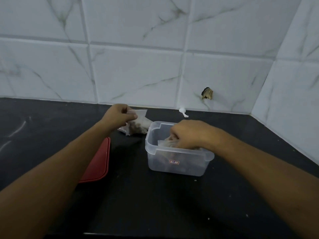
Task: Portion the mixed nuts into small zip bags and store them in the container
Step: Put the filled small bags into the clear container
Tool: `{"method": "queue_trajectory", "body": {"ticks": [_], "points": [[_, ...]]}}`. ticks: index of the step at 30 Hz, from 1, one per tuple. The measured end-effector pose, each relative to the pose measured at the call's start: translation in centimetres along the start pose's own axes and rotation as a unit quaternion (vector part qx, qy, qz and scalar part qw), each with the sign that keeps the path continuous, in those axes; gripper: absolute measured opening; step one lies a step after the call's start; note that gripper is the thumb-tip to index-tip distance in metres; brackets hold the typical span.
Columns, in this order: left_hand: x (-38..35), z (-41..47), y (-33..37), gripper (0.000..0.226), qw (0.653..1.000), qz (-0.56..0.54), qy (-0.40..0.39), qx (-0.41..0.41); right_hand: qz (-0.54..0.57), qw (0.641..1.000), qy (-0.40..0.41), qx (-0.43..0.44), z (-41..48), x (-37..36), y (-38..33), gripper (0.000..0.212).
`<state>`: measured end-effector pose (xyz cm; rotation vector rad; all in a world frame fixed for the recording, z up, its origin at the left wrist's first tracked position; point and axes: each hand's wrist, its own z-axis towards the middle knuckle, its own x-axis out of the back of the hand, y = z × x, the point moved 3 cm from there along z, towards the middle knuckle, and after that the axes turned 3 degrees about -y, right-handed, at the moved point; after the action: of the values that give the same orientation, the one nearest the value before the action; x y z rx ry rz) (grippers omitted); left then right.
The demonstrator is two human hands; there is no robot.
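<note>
Our left hand (120, 116) pinched the top of a nut-filled zip bag (138, 125) on the worktop (155, 204), probably next in line. Our right hand (186, 135), fingers curled round a second bag (165, 143), held it inside the container (172, 167); the red lid (98, 161) lay aside, leaving the mouth free.

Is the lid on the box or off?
Off. The red lid lies on the counter, left of the box, and the right hand reaches inside it.
</note>
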<state>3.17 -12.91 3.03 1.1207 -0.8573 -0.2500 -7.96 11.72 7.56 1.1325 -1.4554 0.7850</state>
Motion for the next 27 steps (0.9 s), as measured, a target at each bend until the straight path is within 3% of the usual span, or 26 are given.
{"method": "queue_trajectory", "body": {"ticks": [2, 4, 6, 8, 10, 13, 17, 20, 24, 27], "points": [[0.4, -0.7, 1.7, 0.016, 0.999, -0.051, -0.007, -0.017, 0.008, 0.999, 0.048, -0.003, -0.8, 1.5, 0.2, 0.03], [0.6, -1.5, 3.8, 0.016, 0.994, -0.101, -0.011, -0.037, 0.087, 0.993, 0.081, 0.017, -1.1, 2.7, 0.5, 0.031], [0.6, -2.2, 6.0, 0.014, 0.989, -0.133, -0.008, -0.059, 0.18, 0.982, 0.034, 0.04, -0.8, 2.4, 0.1, 0.021], [0.4, -2.9, 7.9, 0.012, 0.985, -0.155, -0.008, -0.079, 0.173, 0.983, -0.033, 0.055, -0.1, 0.6, -0.6, 0.015], [0.1, -3.5, 9.5, 0.009, 0.979, -0.179, -0.015, -0.096, 0.174, 0.982, -0.052, 0.054, 0.4, -0.6, -0.2, 0.018], [-0.5, -4.1, 11.4, 0.01, 0.975, -0.19, -0.039, -0.109, 0.315, 0.947, -0.05, 0.042, -0.5, 0.6, 2.0, 0.019], [-2.5, -4.8, 13.0, 0.011, 0.969, -0.192, -0.112, -0.109, 0.441, 0.891, 0.108, 0.007, -2.6, 4.6, 5.0, 0.06], [-4.7, -5.4, 14.1, 0.008, 0.959, -0.196, -0.173, -0.109, 0.471, 0.865, 0.169, 0.029, -3.0, 5.6, 5.3, 0.046], [-5.6, -4.9, 13.5, 0.007, 0.965, -0.151, -0.188, -0.101, 0.484, 0.871, 0.079, 0.015, -3.3, 3.9, 4.9, 0.028], [-4.6, -3.8, 11.5, 0.011, 0.975, -0.135, -0.155, -0.083, 0.413, 0.911, 0.001, -0.006, -2.9, 1.7, 4.5, 0.025]]}}
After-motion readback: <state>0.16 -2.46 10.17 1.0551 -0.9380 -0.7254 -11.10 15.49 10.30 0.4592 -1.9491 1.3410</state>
